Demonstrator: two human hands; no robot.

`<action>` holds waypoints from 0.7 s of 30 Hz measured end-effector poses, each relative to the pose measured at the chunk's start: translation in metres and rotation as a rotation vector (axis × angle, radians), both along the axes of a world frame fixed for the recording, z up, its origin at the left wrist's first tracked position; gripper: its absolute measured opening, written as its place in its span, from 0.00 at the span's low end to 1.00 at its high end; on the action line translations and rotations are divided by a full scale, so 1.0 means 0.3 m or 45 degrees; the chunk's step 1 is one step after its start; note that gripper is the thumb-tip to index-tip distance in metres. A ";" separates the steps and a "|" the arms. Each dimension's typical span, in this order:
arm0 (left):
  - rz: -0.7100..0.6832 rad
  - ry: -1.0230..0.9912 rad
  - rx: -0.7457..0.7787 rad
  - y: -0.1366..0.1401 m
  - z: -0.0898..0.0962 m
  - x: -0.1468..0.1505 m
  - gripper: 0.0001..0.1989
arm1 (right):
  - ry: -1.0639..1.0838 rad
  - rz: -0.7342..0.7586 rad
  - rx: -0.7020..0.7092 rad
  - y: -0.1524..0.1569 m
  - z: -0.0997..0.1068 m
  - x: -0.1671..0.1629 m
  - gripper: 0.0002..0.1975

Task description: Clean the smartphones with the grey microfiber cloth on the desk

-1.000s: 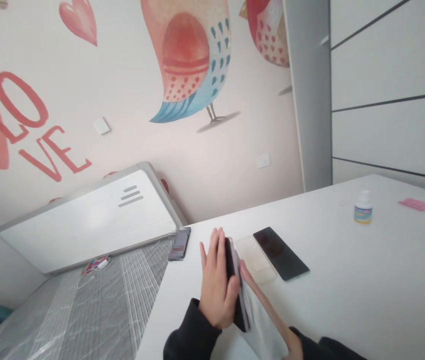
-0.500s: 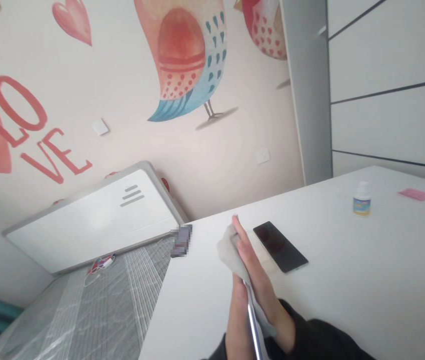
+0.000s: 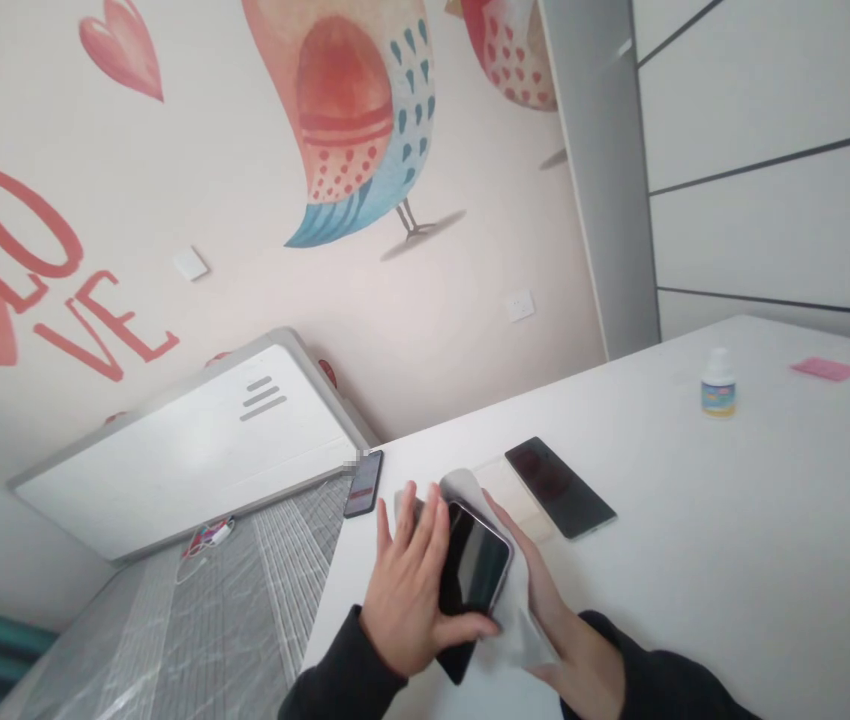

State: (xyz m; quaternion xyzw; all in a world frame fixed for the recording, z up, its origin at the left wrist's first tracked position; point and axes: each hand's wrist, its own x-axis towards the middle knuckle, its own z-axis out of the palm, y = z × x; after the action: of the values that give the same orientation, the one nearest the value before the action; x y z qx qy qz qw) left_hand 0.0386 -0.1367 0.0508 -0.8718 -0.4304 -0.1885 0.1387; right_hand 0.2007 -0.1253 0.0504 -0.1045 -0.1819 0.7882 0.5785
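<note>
A smartphone (image 3: pixel 472 562) with a dark, shiny screen is tilted between my two hands. My left hand (image 3: pixel 408 580) lies on its left side, fingers stretched and spread, the thumb reaching across the lower screen. Behind and to the right of the phone is a light grey cloth (image 3: pixel 516 610), part of which also shows past the left fingertips. My right hand (image 3: pixel 556 605) is closed around the cloth from the right and supports the phone through it; most of its fingers are hidden behind the cloth.
Just beyond my hands, a large black phone or tablet (image 3: pixel 560 487) lies on the white table (image 3: pixel 702 560). Another phone (image 3: pixel 363 484) lies by the left edge. Further right are a white bottle (image 3: pixel 718 385) and a pink paper (image 3: pixel 827 369). A plastic-covered bed (image 3: pixel 207 610) stands left.
My hands were pressed together with the phone edge-on between them. Now the phone has tipped so its screen shows, and my left hand has swung left with its fingers spread.
</note>
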 end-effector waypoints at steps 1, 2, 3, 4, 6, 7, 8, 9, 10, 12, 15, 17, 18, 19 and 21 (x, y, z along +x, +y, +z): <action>0.064 -0.128 0.036 0.001 -0.006 -0.003 0.68 | 0.012 0.062 -0.024 0.002 0.002 -0.004 0.16; 0.134 -0.295 0.005 0.001 -0.012 -0.002 0.73 | 0.031 0.123 -0.055 0.006 0.002 -0.006 0.16; 0.198 -0.481 -0.110 -0.001 -0.015 0.002 0.75 | 0.045 0.165 -0.085 0.010 0.001 -0.006 0.15; 0.250 -0.665 -0.305 -0.003 -0.015 0.005 0.76 | 0.052 0.178 -0.108 0.016 -0.001 -0.005 0.15; 0.288 -0.954 -0.810 -0.009 -0.009 0.008 0.74 | 0.044 0.129 -0.118 0.032 -0.009 0.003 0.12; 0.295 -1.060 -1.033 -0.011 -0.002 0.006 0.71 | 0.026 0.080 -0.103 0.042 -0.013 0.008 0.11; 0.300 -1.136 -1.202 -0.012 0.005 0.001 0.68 | 0.008 0.040 -0.081 0.052 -0.017 0.014 0.10; 0.305 -1.183 -1.322 -0.014 0.011 -0.004 0.64 | -0.008 0.004 -0.052 0.062 -0.020 0.021 0.09; 0.311 -1.210 -1.409 -0.015 0.017 -0.008 0.57 | -0.030 -0.036 -0.021 0.072 -0.022 0.027 0.09; 0.324 -1.220 -1.525 -0.019 0.025 -0.012 0.44 | -0.103 -0.123 0.049 0.088 -0.025 0.040 0.08; 0.353 -1.225 -1.575 -0.027 0.037 0.000 0.37 | -0.275 -0.264 0.128 0.094 -0.027 0.050 0.10; 0.369 -1.251 -1.468 -0.031 0.049 0.020 0.34 | -0.372 -0.350 0.132 0.090 -0.027 0.049 0.15; 0.379 -1.262 -1.385 -0.034 0.057 0.032 0.31 | -0.409 -0.382 0.118 0.087 -0.027 0.047 0.20; 0.391 -1.271 -1.292 -0.036 0.066 0.045 0.27 | -0.441 -0.404 0.097 0.084 -0.026 0.045 0.23; 0.421 -1.282 -1.120 -0.041 0.085 0.072 0.19 | -0.496 -0.414 0.053 0.079 -0.024 0.040 0.25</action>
State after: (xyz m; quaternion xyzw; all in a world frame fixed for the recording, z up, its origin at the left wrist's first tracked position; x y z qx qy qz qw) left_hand 0.0603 -0.1490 0.0761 -0.5762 -0.6064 -0.3545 -0.4178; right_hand 0.2126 -0.1016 0.0432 -0.2702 -0.2868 0.6460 0.6538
